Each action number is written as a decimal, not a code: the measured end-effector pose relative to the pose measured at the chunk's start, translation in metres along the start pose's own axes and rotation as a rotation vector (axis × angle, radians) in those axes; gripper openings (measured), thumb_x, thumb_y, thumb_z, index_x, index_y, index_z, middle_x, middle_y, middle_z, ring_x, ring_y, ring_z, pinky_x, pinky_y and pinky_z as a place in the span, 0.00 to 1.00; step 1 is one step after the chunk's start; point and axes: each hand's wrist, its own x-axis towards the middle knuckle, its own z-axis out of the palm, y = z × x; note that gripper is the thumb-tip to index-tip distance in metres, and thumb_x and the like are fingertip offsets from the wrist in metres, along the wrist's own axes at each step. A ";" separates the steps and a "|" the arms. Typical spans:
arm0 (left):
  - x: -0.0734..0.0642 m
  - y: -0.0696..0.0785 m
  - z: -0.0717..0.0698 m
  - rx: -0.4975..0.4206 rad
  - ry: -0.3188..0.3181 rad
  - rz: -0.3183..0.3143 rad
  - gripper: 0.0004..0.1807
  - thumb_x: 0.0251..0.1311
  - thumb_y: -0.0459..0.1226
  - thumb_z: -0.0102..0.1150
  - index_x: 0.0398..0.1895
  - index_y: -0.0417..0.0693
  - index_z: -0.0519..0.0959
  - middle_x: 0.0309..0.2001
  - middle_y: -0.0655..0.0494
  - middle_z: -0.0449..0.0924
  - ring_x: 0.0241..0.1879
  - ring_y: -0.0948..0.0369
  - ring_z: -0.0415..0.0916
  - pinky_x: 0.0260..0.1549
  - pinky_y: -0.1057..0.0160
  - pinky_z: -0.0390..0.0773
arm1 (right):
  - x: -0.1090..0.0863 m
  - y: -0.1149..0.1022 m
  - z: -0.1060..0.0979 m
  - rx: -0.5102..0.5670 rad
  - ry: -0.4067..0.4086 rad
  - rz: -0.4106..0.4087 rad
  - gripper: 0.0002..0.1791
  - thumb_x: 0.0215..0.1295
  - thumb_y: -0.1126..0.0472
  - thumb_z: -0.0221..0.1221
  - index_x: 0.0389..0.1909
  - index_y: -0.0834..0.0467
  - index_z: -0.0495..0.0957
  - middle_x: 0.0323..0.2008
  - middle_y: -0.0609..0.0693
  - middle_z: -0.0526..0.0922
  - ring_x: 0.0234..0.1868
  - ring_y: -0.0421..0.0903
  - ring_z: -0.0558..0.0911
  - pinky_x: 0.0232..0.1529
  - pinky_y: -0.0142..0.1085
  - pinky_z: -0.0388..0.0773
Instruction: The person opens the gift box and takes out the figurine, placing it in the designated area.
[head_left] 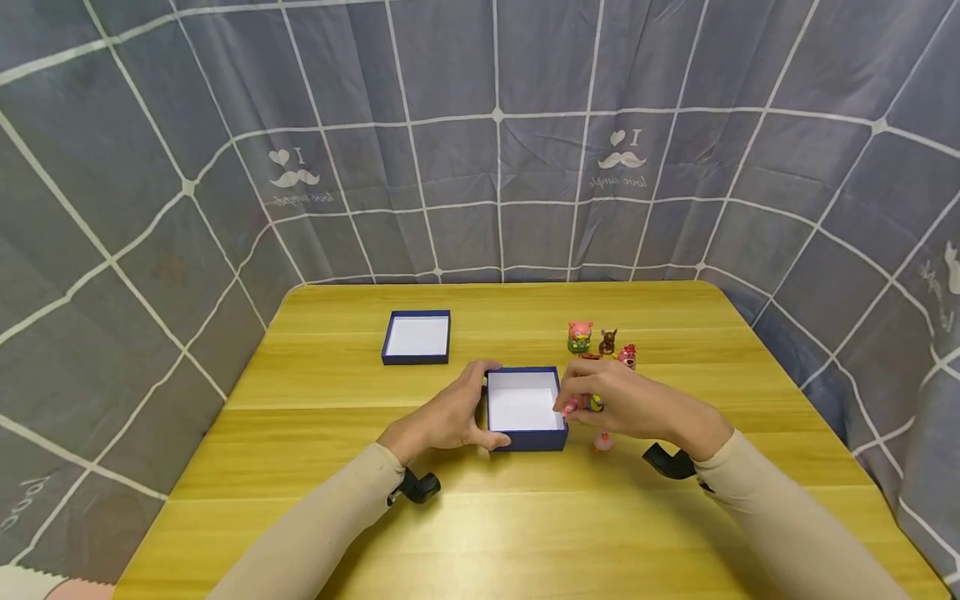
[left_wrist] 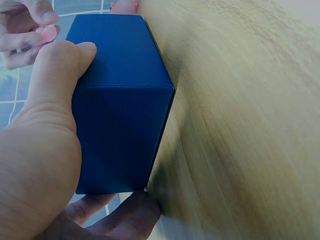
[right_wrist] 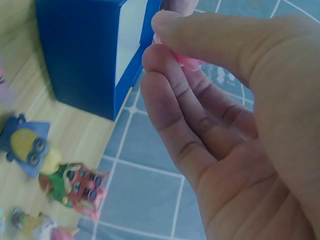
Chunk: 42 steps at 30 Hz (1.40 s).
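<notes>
My left hand point(head_left: 450, 410) holds the open dark blue box point(head_left: 529, 440) on the table by its left side, thumb on the near wall and fingers at the far corner. White lines the box's inside, where nothing is seen lying. At its right rim my right hand point(head_left: 626, 402) pinches a small pink figurine point(head_left: 571, 406) between thumb and fingertips. In the right wrist view the fingers mostly hide this figurine point(right_wrist: 189, 62). A second pink figurine point(head_left: 602, 442) stands on the table just below the right hand. Partly behind that hand is a blue and yellow figurine point(right_wrist: 25, 142).
A matching shallow blue lid point(head_left: 416, 360) with a white inside lies at the back left. Back right stand a pink-headed figurine in green point(head_left: 579, 337), a brown one point(head_left: 607, 341) and a red-pink one point(head_left: 628, 357). A grey checked curtain point(head_left: 450, 167) surrounds the wooden table point(head_left: 300, 500).
</notes>
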 end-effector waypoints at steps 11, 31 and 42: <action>-0.001 0.000 0.002 0.001 0.004 -0.001 0.65 0.53 0.55 0.83 0.85 0.49 0.49 0.77 0.42 0.62 0.67 0.52 0.71 0.73 0.48 0.72 | -0.031 0.011 -0.004 0.012 0.002 0.087 0.11 0.67 0.66 0.72 0.44 0.47 0.87 0.44 0.41 0.86 0.41 0.31 0.82 0.40 0.34 0.86; -0.001 0.002 0.002 0.048 0.012 0.001 0.65 0.53 0.56 0.82 0.85 0.47 0.49 0.76 0.41 0.63 0.69 0.51 0.71 0.74 0.49 0.71 | -0.091 0.039 0.009 0.021 0.044 0.226 0.10 0.63 0.68 0.73 0.42 0.52 0.89 0.39 0.39 0.86 0.37 0.29 0.82 0.37 0.32 0.85; -0.001 0.002 0.003 0.031 0.015 0.001 0.65 0.53 0.55 0.83 0.85 0.47 0.50 0.76 0.41 0.63 0.68 0.51 0.71 0.73 0.49 0.72 | -0.108 0.046 0.020 0.039 0.026 0.326 0.09 0.65 0.65 0.73 0.42 0.48 0.90 0.38 0.37 0.84 0.36 0.29 0.79 0.37 0.30 0.84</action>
